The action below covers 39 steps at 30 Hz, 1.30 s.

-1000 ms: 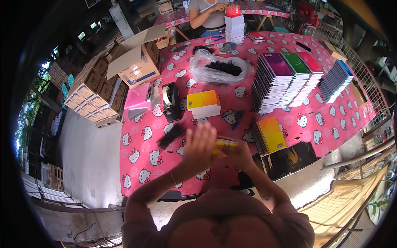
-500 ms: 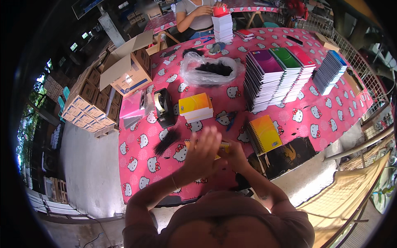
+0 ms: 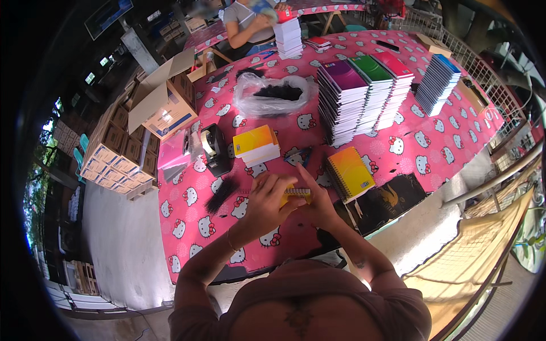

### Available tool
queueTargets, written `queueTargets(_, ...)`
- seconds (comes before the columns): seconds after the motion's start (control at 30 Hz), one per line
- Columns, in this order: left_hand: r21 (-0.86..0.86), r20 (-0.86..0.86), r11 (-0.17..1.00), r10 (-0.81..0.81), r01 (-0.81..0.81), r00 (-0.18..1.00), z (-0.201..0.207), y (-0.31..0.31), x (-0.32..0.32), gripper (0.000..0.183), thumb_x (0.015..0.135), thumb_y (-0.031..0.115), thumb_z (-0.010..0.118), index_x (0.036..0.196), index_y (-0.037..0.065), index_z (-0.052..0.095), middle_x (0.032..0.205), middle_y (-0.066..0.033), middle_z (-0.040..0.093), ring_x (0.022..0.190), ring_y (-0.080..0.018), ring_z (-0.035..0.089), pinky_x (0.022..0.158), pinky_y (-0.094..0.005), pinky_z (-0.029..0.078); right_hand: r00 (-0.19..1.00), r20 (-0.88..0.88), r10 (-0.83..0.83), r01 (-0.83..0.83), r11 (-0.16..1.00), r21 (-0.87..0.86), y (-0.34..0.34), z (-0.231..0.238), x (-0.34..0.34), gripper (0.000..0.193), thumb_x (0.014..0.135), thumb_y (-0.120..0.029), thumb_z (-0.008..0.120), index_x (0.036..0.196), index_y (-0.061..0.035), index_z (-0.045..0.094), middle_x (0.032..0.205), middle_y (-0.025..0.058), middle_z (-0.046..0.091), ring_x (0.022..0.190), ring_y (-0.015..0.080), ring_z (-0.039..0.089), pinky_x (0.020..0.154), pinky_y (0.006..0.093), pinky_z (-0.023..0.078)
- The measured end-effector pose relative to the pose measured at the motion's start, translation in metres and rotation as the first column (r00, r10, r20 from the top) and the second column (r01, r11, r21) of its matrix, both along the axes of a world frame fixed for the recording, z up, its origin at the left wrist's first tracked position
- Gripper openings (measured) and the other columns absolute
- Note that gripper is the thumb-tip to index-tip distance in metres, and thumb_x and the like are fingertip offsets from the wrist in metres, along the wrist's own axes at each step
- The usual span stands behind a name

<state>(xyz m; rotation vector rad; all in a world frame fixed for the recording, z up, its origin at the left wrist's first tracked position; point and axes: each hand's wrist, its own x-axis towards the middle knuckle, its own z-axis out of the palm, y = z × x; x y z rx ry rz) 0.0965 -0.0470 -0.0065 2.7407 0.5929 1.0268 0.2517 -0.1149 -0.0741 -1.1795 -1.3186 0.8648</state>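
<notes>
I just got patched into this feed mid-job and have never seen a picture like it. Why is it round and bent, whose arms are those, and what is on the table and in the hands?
There is no machine here: a person wears a wide fisheye camera on the head, looking down, so straight edges bend near the rim. The two forearms coming from the lower edge are that person's own. The left hand and the right hand meet over a small yellow notebook, holding it between them. They work above a pink patterned tablecloth. On it lie a yellow spiral notebook, a small yellow-topped stack, a black tape dispenser, a clear bag of dark items, and tall stacks of notebooks. An open cardboard box sits at the left. At the far end another person works by a white stack.
</notes>
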Motion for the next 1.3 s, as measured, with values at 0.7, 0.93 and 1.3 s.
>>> queueTargets(0.7, 0.078, 0.088, 0.951, -0.307, 0.301, 0.948, -0.014, -0.025, 0.041, 0.028, 0.076, 0.017, 0.080, 0.100, 0.007, 0.069, 0.093, -0.0046, 0.059, 0.084, -0.0226, 0.056, 0.070, -0.0349, 0.048, 0.994, 0.106, 0.039, -0.035, 0.998, -0.045, -0.075, 0.055, 0.087, 0.008, 0.085, -0.001, 0.071, 0.091, 0.0027, 0.067, 0.085, 0.0064, 0.069, 0.077, 0.0115, 0.068, 0.071, 0.0264, 0.056)
queueTargets(0.93, 0.198, -0.090, 0.917, -0.335, 0.346, 0.938, -0.004, -0.035, 0.064, 0.027, 0.081, 0.019, 0.077, 0.102, 0.008, 0.064, 0.092, -0.0044, 0.059, 0.083, -0.0212, 0.057, 0.067, -0.0331, 0.050, 0.884, 0.346, -0.314, 0.306, 0.949, 0.079, -0.085, 0.046, 0.074, 0.014, 0.081, -0.003, 0.070, 0.090, 0.0008, 0.060, 0.081, 0.0074, 0.066, 0.074, 0.0187, 0.069, 0.071, 0.0310, 0.056)
queueTargets(1.3, -0.322, 0.289, 0.874, -0.276, 0.365, 0.917, 0.029, 0.005, 0.134, 0.029, 0.095, 0.020, 0.066, 0.118, 0.005, 0.059, 0.103, -0.0169, 0.063, 0.098, -0.0267, 0.064, 0.081, -0.0397, 0.050, 0.939, -0.240, -0.248, 0.278, 0.955, 0.099, -0.079, 0.068, 0.098, 0.057, 0.096, -0.001, 0.056, 0.149, 0.0011, 0.036, 0.133, 0.0115, 0.058, 0.121, 0.0176, 0.055, 0.104, 0.0328, 0.043)
